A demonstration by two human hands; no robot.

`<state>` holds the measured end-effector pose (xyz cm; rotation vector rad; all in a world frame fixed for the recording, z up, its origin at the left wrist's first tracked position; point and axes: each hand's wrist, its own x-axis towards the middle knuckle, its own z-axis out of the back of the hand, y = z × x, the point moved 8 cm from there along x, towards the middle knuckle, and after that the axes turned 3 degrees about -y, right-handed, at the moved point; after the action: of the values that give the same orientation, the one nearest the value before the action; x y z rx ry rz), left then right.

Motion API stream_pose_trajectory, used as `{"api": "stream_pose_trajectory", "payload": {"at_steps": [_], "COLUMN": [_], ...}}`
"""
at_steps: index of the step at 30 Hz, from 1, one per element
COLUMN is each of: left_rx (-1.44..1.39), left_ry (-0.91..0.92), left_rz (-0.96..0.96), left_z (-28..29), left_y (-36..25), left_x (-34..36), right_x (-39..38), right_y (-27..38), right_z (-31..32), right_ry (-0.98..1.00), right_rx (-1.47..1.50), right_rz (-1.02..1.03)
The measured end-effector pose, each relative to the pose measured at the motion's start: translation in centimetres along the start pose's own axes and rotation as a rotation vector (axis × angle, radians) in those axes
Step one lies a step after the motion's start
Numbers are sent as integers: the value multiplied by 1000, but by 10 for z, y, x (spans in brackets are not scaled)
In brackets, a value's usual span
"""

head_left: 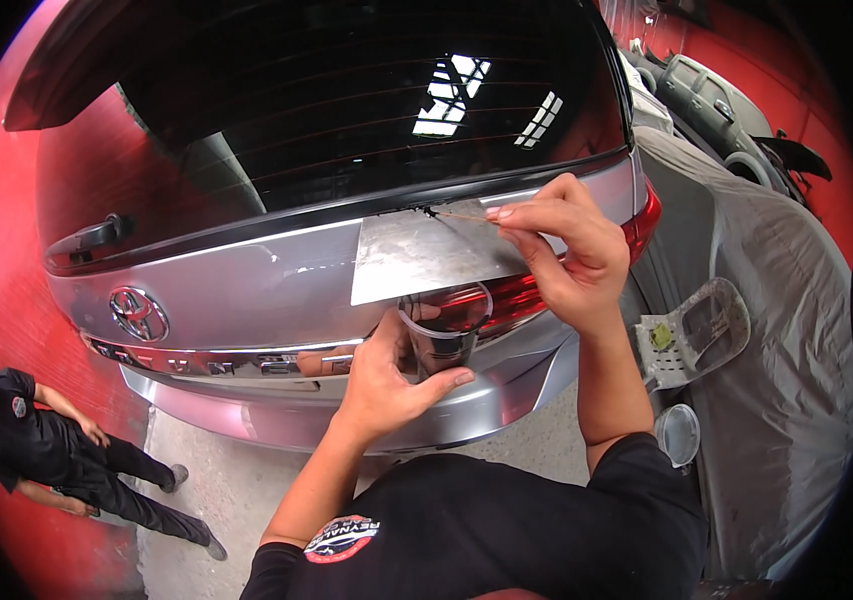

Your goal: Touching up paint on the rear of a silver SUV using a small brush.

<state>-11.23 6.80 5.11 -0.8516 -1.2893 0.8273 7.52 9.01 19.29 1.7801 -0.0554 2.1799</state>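
My left hand (391, 375) is wrapped round a clear plastic cup (441, 345) with dark contents, held in front of the car's red tail light (518, 303). Between the thumb and fingers of my right hand (571, 255) is a thin stick (464, 217). Its tip carries a dark, wet-looking substance and meets the lower edge of the rear window's black trim (326, 212). Just under that tip, a silvery sheet-like rectangle (416, 260) lies against the silver tailgate (226, 275). Whether it is a loose sheet or a bare patch I cannot tell.
A rear wiper (96, 236) sits at the window's left end. At the lower left stands another person (56, 440) in black. On the right, a translucent cover (766, 330) drapes a large shape, with a tray-like plastic piece (701, 335) and a round tub (678, 436) beside it.
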Motion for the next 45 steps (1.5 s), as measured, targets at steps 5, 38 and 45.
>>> {"api": "stream_pose_trajectory", "payload": {"at_steps": [5, 38, 45], "left_rx": [44, 30, 6], "left_ry": [16, 26, 11], "left_rz": [19, 24, 18], "left_z": [0, -2, -1], "left_y": [3, -3, -5], "left_x": [0, 1, 1], "right_x": [0, 12, 10], "right_y": [1, 12, 13], "right_z": [-2, -27, -18], "right_ry": [13, 138, 128], "right_rx": [-17, -70, -80], "right_rz": [12, 218, 190]}}
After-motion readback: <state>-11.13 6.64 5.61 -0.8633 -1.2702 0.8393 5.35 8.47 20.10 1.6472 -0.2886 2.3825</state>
